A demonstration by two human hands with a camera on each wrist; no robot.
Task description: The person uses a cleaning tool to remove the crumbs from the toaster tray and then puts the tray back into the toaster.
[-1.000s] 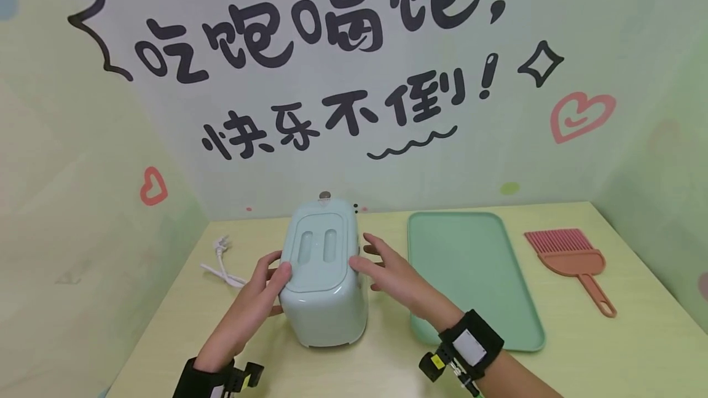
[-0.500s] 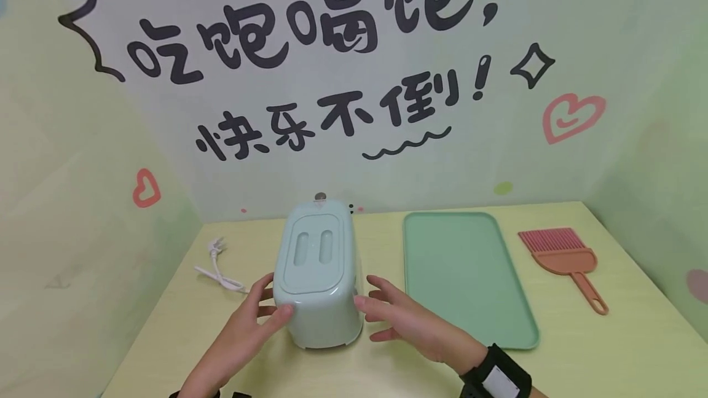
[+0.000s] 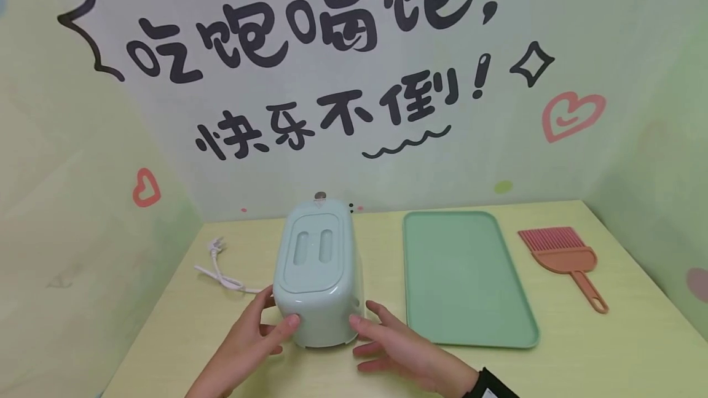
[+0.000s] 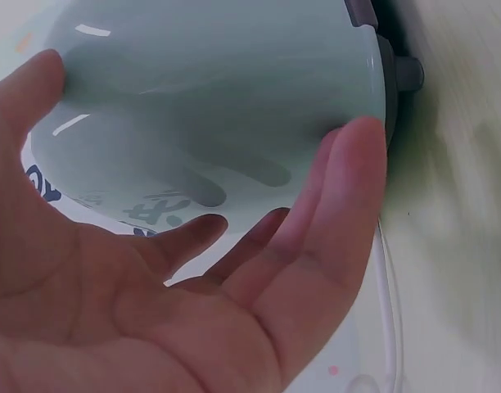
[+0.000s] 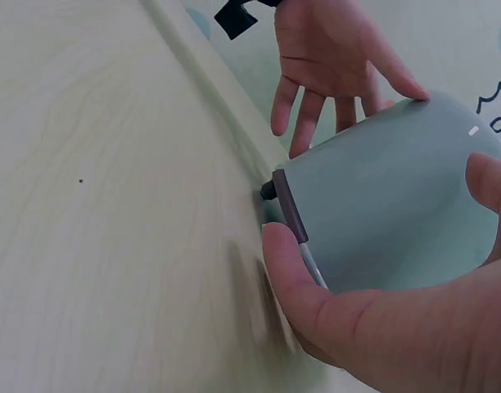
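Note:
A pale blue-green toaster (image 3: pixel 323 330), its top covered by a lid (image 3: pixel 312 275) with two long recesses, stands on the table with its narrow end toward me. My left hand (image 3: pixel 251 333) rests at its near left corner, thumb on the front face and fingers spread along the side. At the near right corner is my right hand (image 3: pixel 401 346), thumb tip at the edge, other fingers loosely extended low beside it. In the left wrist view, fingertips meet the glossy body (image 4: pixel 193 98) close to its dark foot (image 4: pixel 410 74). Both hands frame the body (image 5: pixel 381 205) in the right wrist view.
A white power cord (image 3: pixel 221 275) with a plug lies left of the toaster. To the right lies a green tray (image 3: pixel 464 287), and beyond it a reddish hand brush (image 3: pixel 566 260). A printed wall (image 3: pixel 287 183) stands behind the table.
Both hands have slid toward me along the toaster's sides to its near corners. The right hand first drew away slightly, then came back close. The toaster has stayed in place.

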